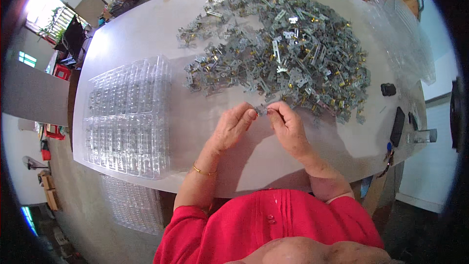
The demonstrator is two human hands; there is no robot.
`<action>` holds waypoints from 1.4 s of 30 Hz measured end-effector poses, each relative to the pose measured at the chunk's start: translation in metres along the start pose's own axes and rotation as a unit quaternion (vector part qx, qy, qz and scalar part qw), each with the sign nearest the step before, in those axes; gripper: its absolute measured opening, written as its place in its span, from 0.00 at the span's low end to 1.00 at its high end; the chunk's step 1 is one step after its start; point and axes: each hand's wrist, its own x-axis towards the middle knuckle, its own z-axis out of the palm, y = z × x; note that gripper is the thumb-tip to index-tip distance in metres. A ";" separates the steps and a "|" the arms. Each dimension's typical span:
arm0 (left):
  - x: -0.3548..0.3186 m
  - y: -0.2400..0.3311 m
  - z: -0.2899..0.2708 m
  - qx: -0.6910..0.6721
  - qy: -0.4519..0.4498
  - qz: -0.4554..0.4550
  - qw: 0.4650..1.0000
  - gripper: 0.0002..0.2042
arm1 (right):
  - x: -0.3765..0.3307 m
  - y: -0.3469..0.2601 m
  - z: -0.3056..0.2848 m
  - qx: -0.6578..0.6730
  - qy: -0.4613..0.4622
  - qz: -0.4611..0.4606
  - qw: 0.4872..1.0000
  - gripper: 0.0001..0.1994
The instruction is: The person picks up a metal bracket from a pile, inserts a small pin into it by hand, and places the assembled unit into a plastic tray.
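Near metal-part pile (293, 54), hands (234, 126) (290, 129) close together, pinching small metal piece (261, 110), forearms (195, 189) angled inward.

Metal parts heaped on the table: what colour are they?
Metal parts: mostly grey with yellowish bits; head view.

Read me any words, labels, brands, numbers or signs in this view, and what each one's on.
None can be read.
Heap of metal parts: any markings too small.
Clear plastic trays: nothing legible through the glare.
Small metal part in the hands: too small to tell.
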 end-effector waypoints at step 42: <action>0.007 -0.006 -0.007 -0.390 -0.041 0.011 0.920 0.21 | 0.006 -0.005 -0.005 0.214 0.047 -0.042 0.975 0.05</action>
